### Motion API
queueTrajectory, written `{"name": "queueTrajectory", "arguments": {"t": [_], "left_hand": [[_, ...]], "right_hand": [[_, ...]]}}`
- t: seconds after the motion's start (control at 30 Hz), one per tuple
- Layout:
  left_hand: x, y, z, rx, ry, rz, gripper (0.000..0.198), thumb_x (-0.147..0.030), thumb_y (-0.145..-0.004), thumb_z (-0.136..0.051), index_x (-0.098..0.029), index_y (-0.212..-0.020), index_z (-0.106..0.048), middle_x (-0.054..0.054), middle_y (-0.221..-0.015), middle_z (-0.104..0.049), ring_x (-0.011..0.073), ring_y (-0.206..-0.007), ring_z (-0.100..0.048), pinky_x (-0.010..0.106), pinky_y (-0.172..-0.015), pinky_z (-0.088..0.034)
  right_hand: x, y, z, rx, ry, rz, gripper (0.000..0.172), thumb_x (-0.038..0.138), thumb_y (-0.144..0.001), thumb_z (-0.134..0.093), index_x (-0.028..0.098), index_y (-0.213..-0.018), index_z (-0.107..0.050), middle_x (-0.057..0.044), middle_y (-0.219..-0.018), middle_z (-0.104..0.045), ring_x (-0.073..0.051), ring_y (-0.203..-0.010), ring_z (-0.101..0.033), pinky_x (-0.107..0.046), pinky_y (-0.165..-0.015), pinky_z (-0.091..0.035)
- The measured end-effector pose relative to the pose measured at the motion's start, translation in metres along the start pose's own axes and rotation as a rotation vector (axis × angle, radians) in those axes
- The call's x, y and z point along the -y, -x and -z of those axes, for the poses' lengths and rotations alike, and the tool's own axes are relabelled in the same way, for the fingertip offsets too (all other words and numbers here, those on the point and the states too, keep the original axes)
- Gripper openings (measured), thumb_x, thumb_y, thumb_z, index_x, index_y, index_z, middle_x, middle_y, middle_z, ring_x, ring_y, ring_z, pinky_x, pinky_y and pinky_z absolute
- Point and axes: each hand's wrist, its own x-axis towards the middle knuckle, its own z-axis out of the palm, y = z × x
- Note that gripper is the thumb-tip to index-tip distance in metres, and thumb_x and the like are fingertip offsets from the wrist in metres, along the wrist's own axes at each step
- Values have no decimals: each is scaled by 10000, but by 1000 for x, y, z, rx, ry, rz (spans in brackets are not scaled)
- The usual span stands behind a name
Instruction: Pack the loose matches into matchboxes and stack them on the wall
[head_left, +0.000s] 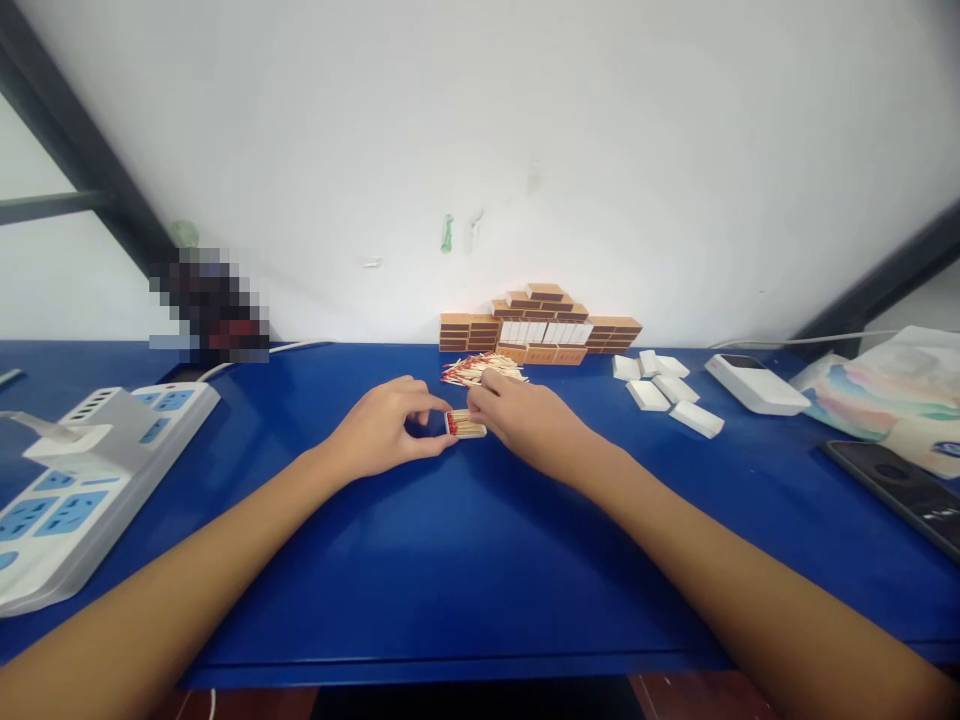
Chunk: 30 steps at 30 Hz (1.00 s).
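White cardboard matchbox tray [469,436], filled with red-tipped wooden matches [466,423], sits mid-frame on the glossy blue table [465,560]. The left hand [384,425] pinches its left end; the right hand [526,415] curls over its right end, its grip hidden. Beyond, right of centre, lie six white trays [647,396]; mid-frame, one heap of loose matches [487,368]; then stacked orange-brown matchboxes [541,354], one on top, before a pale wall [600,150].
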Motion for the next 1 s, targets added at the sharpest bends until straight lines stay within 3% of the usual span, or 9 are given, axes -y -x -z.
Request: {"name": "queueTrajectory", "arguments": {"t": [0.1,0.2,0.33,0.43,0.53,0.77,1.0], "left_hand": [[1,0,1,-28,-4,17,257,-411,-865,-780,-243,-1058,-793,4,-776,-618,162,-744,-557,308,-701,-450],[0,1,0,-45,25,35,245,-415,-860,-781,-249,-1040,-797,0,-769,-618,155,-727,-550,305,-697,-445],[-3,0,-4,-3,85,29,230,-410,-860,-780,-259,-1031,-802,-6,-758,-619,143,-701,-545,300,-696,-444],[-2,0,-5,-41,51,29,248,-428,-854,-784,-240,-1014,-804,1,-746,-617,150,-700,-543,307,-699,-435],[-3,1,-5,-4,57,40,262,-442,-852,-780,-238,-1015,-801,8,-765,-621,160,-726,-553,301,-695,-435],[-2,0,-3,-8,43,48,237,-437,-849,-783,-246,-988,-802,-3,-755,-616,154,-716,-543,301,-693,-428],[2,0,-1,-29,28,51,235,-424,-843,-786,-238,-985,-799,-1,-755,-622,158,-721,-550,309,-699,-429]], "right_hand": [[-10,0,-3,-117,-73,-38,168,255,-1067,-498,171,-1049,-643,-94,-1089,-652,-177,-828,-597,-287,-628,-326],[-29,0,-2,-232,-88,-172,192,263,-1059,-483,169,-1009,-644,-95,-1021,-674,-194,-819,-605,-298,-640,-330],[-54,0,-7,-217,-131,-302,161,243,-1018,-522,174,-943,-646,-104,-984,-694,-218,-844,-624,-307,-678,-360],[-60,-1,-16,-189,-203,-297,165,305,-999,-583,185,-906,-647,-97,-984,-694,-225,-871,-631,-311,-713,-389],[-56,-5,-23,-179,-220,-273,173,349,-981,-628,191,-913,-646,-88,-1001,-685,-230,-895,-633,-310,-710,-397],[-50,-13,-29,-149,-175,-261,127,261,-983,-587,185,-898,-645,-91,-1016,-664,-212,-867,-623,-302,-697,-387],[-55,-1,-17,-255,-337,-216,104,253,-921,-612,185,-844,-628,-64,-878,-647,-194,-779,-575,-294,-690,-380]]}}
